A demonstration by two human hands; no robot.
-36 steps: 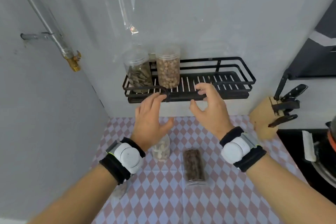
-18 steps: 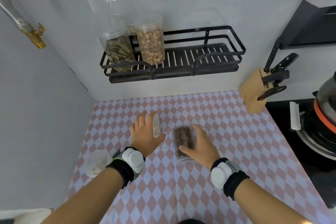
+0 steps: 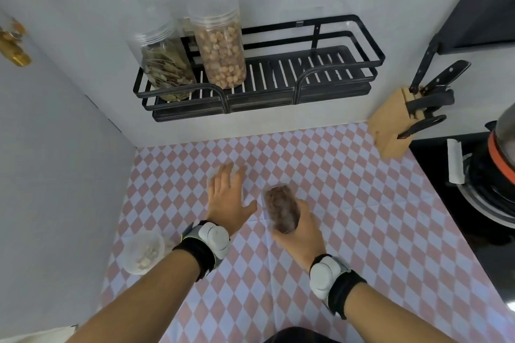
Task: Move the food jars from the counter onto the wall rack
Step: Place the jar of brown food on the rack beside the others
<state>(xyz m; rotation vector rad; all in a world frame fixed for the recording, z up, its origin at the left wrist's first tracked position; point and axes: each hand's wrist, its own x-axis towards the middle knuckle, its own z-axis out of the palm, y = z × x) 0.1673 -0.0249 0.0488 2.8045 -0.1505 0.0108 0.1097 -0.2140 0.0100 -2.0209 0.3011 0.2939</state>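
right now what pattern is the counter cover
Pink and white diamond check on the counter cover, head view.

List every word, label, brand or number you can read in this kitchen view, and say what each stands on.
None can be read.
The jars on the wall rack carry no visible labels.
The white wrist devices show no legible markings.
The knife block shows no print.
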